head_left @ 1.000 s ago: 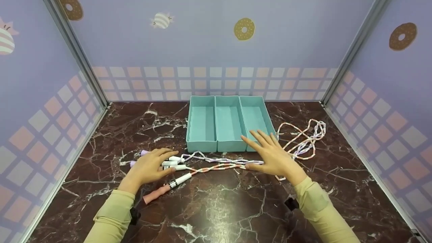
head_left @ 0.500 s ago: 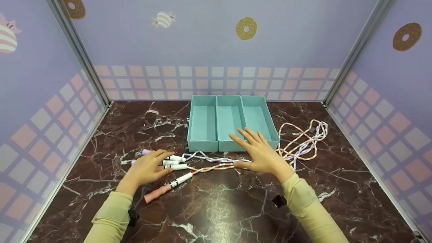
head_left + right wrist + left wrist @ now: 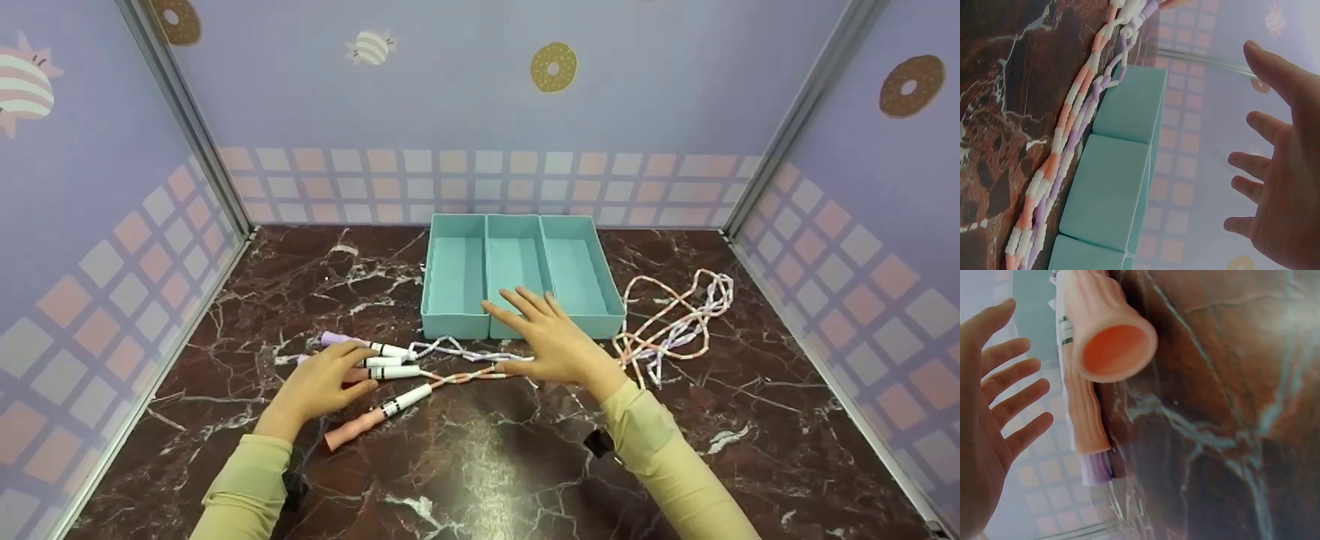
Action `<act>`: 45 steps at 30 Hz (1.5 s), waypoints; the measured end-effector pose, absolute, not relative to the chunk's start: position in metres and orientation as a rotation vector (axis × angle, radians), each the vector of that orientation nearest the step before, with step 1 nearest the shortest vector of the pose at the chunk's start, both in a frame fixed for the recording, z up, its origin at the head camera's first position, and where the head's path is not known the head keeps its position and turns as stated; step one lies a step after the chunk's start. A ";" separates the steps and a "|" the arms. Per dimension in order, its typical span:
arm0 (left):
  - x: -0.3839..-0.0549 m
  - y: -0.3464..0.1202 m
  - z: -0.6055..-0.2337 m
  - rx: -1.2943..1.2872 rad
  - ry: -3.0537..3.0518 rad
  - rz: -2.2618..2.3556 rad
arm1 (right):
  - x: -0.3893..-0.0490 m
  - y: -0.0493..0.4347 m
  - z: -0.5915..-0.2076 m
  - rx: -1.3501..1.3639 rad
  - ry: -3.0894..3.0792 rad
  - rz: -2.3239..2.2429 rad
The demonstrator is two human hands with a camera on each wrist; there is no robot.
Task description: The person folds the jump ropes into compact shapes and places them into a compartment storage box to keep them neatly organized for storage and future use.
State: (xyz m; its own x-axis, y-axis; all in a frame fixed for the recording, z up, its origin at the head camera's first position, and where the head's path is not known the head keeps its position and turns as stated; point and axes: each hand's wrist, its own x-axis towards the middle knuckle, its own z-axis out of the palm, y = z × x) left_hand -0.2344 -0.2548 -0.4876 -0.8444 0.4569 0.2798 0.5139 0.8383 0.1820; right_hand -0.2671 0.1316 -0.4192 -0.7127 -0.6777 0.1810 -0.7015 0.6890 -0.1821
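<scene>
Two beaded jump ropes lie on the table, one orange and white, one purple and white. An orange handle (image 3: 356, 429) sits nearest the front; a purple handle (image 3: 334, 340) lies farther back. My left hand (image 3: 319, 379) hovers over the grouped handles, partly hiding them, fingers spread and holding nothing. In the left wrist view the fingers stand apart from an orange handle (image 3: 1090, 410). My right hand (image 3: 551, 341) is raised over the orange rope (image 3: 454, 380) and purple rope (image 3: 465, 354), fingers spread. The right wrist view shows its palm facing the beads, holding nothing.
A teal tray (image 3: 456, 326) with three compartments stands behind the ropes. Looped rope ends (image 3: 694, 352) lie tangled to its right. The dark marbled table (image 3: 525, 465) is enclosed by patterned panels (image 3: 450, 97) at the back and sides.
My right hand has moved left along the ropes, uncovering more of the looped end. My left hand stays over the handles, shifted only slightly.
</scene>
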 end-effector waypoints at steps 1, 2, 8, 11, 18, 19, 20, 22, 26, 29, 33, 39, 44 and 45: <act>-0.234 -0.256 -0.488 -0.746 -2.791 -0.375 | -0.267 0.130 -0.419 1.150 -2.798 0.368; -0.233 -0.257 -0.489 -0.745 -2.791 -0.377 | -0.267 0.129 -0.419 1.155 -2.799 0.371; -0.231 -0.260 -0.493 -0.713 -2.805 -0.411 | -0.268 0.126 -0.423 1.181 -2.797 0.353; -0.230 -0.261 -0.495 -0.693 -2.812 -0.411 | -0.267 0.124 -0.426 1.196 -2.793 0.359; -0.229 -0.261 -0.501 -0.693 -2.799 -0.416 | -0.266 0.120 -0.427 1.210 -2.811 0.397; -0.229 -0.261 -0.501 -0.688 -2.806 -0.423 | -0.266 0.119 -0.427 1.211 -2.814 0.390; -0.229 -0.260 -0.501 -0.683 -2.812 -0.427 | -0.265 0.119 -0.427 1.214 -2.818 0.386; -0.229 -0.260 -0.502 -0.673 -2.824 -0.443 | -0.265 0.117 -0.427 1.224 -2.821 0.378; -0.228 -0.258 -0.502 -0.641 -2.859 -0.489 | -0.265 0.112 -0.427 1.242 -2.833 0.385; -0.228 -0.257 -0.502 -0.634 -2.882 -0.503 | -0.265 0.106 -0.427 1.249 -2.833 0.393; -0.228 -0.257 -0.505 -0.651 -2.921 -0.490 | -0.267 0.097 -0.427 1.261 -2.819 0.383; -0.229 -0.259 -0.510 -0.668 -2.947 -0.474 | -0.269 0.086 -0.431 1.300 -2.818 0.369; -0.232 -0.258 -0.510 -0.688 -2.925 -0.479 | -0.268 0.083 -0.434 1.317 -2.823 0.375; -0.232 -0.258 -0.509 -0.688 -2.926 -0.484 | -0.269 0.083 -0.434 1.318 -2.832 0.376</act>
State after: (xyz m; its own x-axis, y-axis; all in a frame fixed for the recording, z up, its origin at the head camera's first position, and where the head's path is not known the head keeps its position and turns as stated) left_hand -0.2319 -0.2576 -0.5090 -0.8935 0.4179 0.1645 0.4486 0.8477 0.2829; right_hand -0.2687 0.0828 -0.4343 -0.6490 -0.7547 0.0964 -0.7537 0.6204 -0.2170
